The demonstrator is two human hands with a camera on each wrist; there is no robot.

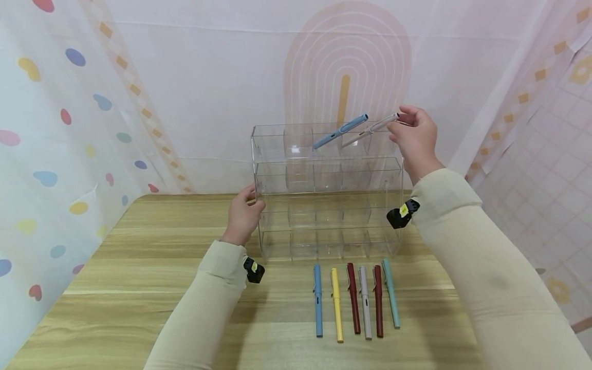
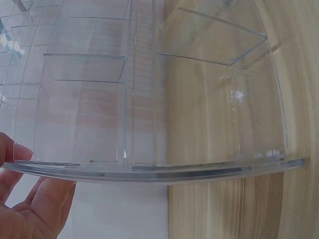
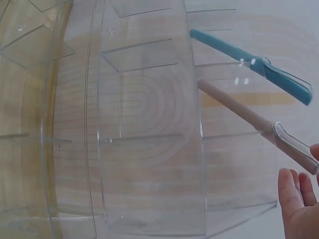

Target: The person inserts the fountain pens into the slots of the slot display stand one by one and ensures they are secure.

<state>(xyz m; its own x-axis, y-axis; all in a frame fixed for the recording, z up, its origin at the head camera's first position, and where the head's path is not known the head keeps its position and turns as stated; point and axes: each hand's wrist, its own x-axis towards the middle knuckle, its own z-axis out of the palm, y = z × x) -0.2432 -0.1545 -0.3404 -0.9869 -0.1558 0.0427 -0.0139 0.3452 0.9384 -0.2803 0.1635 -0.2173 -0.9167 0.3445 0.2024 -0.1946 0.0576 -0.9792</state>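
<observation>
A clear acrylic organizer (image 1: 277,177) with stepped rows of compartments stands on the wooden table (image 1: 139,288). My left hand (image 1: 252,205) grips its left wall near the bottom; its fingers (image 2: 35,199) show under the organizer's edge (image 2: 149,169). My right hand (image 1: 401,119) pinches the cap end of a pale pink pen (image 1: 370,131) above the top row, its tip slanting down into a compartment. A light blue pen (image 1: 339,131) leans in the neighbouring top compartment. In the right wrist view the pale pen (image 3: 239,112) lies just below the blue pen (image 3: 249,62), with my fingers (image 3: 299,194) at its clip.
Several pens lie side by side in front of the organizer: blue (image 1: 318,300), yellow (image 1: 336,304), dark red (image 1: 353,298), grey (image 1: 365,302), red (image 1: 378,300), teal (image 1: 390,293). Patterned curtains close in the back and both sides. Bare wood stretches left of the pens.
</observation>
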